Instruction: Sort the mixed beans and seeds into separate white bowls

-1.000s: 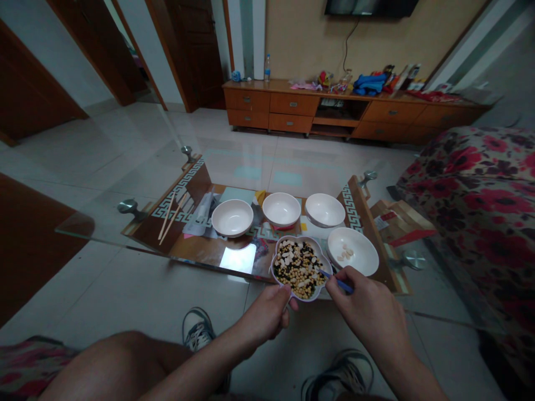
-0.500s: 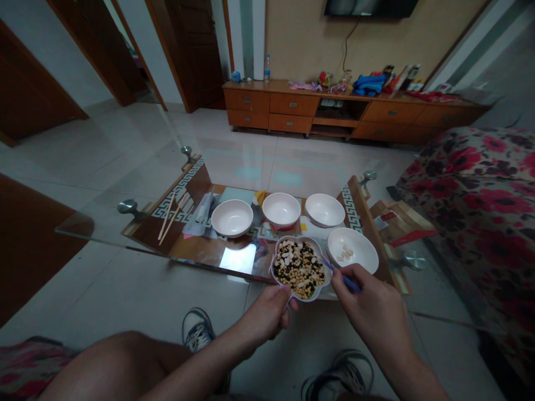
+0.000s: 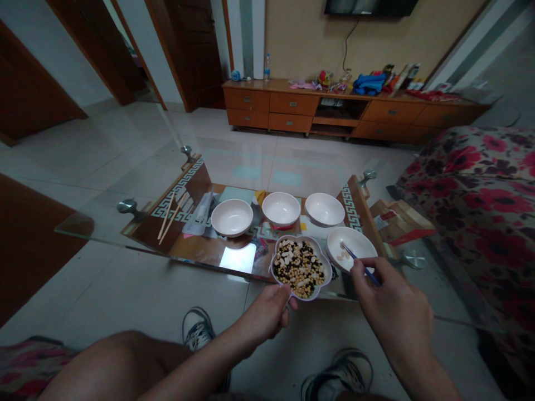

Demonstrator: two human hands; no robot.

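A flower-shaped bowl (image 3: 276,262) holds mixed beans and pale seeds on a glass table (image 3: 137,184). My left hand (image 3: 267,313) grips its near rim, fingers closed. My right hand (image 3: 395,312) is closed on blue tweezers (image 3: 361,265), whose tip reaches over a white bowl (image 3: 365,243) that holds a few pale seeds, right of the mixed bowl. Behind them stand three white bowls: left (image 3: 232,218), middle (image 3: 281,209) and right (image 3: 325,209), all looking empty.
Wooden chopsticks (image 3: 169,215) and papers (image 3: 202,214) lie on the shelf under the glass. A floral sofa (image 3: 480,189) is at the right, a wooden TV cabinet (image 3: 334,111) along the far wall. My knee (image 3: 121,362) and shoes (image 3: 198,331) are below.
My right hand has moved right with the tweezers, from over the mixed bowl to over the white bowl with pale seeds. My left hand has stayed on the mixed bowl's rim.
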